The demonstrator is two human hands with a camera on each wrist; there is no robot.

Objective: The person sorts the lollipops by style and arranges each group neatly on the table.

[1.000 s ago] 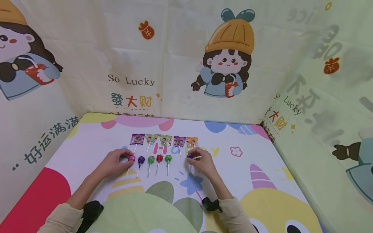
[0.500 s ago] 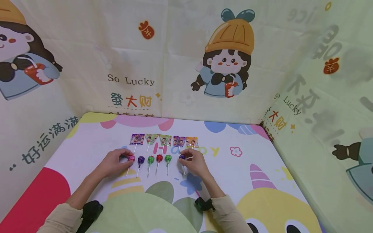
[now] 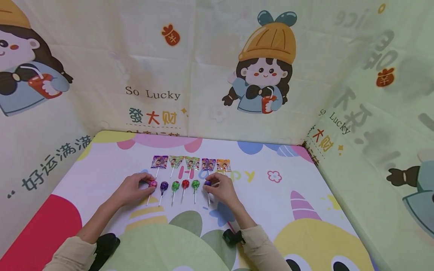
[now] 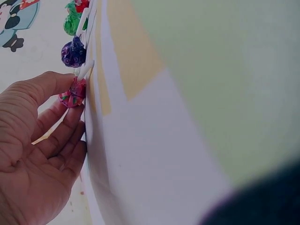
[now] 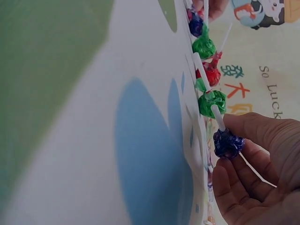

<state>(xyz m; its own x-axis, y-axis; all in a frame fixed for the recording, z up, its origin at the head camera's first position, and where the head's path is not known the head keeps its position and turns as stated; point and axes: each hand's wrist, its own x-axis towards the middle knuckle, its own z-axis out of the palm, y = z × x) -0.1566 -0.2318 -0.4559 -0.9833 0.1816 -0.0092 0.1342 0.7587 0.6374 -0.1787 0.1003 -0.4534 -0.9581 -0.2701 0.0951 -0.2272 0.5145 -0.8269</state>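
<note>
At the left end of a row of lollipops, my left hand (image 3: 135, 187) pinches a pink lollipop (image 4: 72, 93) by its wrapped head between thumb and fingers. My right hand (image 3: 222, 187) pinches a dark purple lollipop (image 5: 228, 143) by its head at the row's right end. Between the hands lie another purple lollipop (image 3: 164, 186), a green lollipop (image 3: 175, 186), a red lollipop (image 3: 185, 184) and a second green lollipop (image 3: 196, 184). Their sticks point toward me. The purple head in my right hand sits just right of the second green one.
Behind this row lies a line of flat-wrapped lollipops, among them a purple packet (image 3: 159, 162) and an orange packet (image 3: 223, 165). The printed tabletop (image 3: 264, 199) meets a fabric backdrop (image 3: 203, 75) at its far edge.
My right hand has moved left with the purple lollipop, closing most of the gap to the green one beside it. My left hand has stayed on the pink lollipop.
</note>
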